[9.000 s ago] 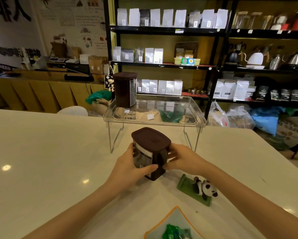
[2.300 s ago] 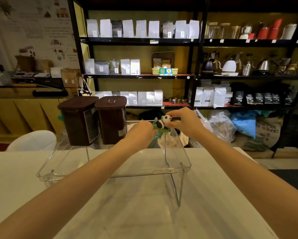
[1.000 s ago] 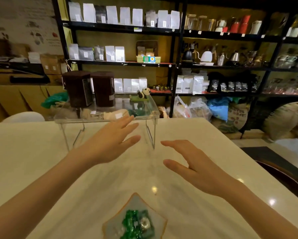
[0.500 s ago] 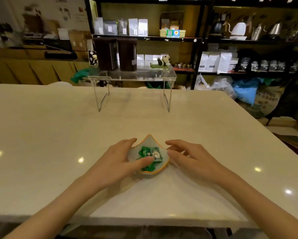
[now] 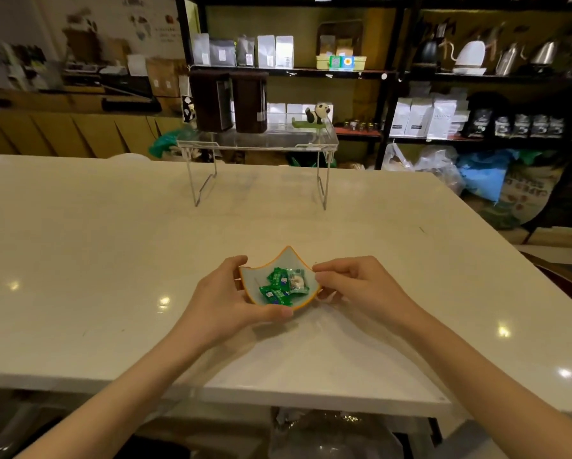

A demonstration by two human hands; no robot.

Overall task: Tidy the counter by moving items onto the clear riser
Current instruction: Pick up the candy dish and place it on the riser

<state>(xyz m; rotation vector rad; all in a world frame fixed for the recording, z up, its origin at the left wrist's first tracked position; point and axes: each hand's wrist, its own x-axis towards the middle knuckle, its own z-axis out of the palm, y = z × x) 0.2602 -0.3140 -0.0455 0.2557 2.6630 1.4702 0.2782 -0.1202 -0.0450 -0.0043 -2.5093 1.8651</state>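
Orange-rimmed dish [image 5: 257, 280] of sweets [image 5: 282, 286] at lower centre: left hand [image 5: 225, 297] and right hand [image 5: 355, 283] clasp its edges; lift level toward the riser [image 5: 324, 145].

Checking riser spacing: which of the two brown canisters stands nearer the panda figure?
The right-hand brown canister; the other canister stands farther left of the panda figure.

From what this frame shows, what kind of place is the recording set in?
Most likely a coffee shop or coffee retailer: black shelving stocked with coffee bags, pour-over kettles on display, and a long white counter.
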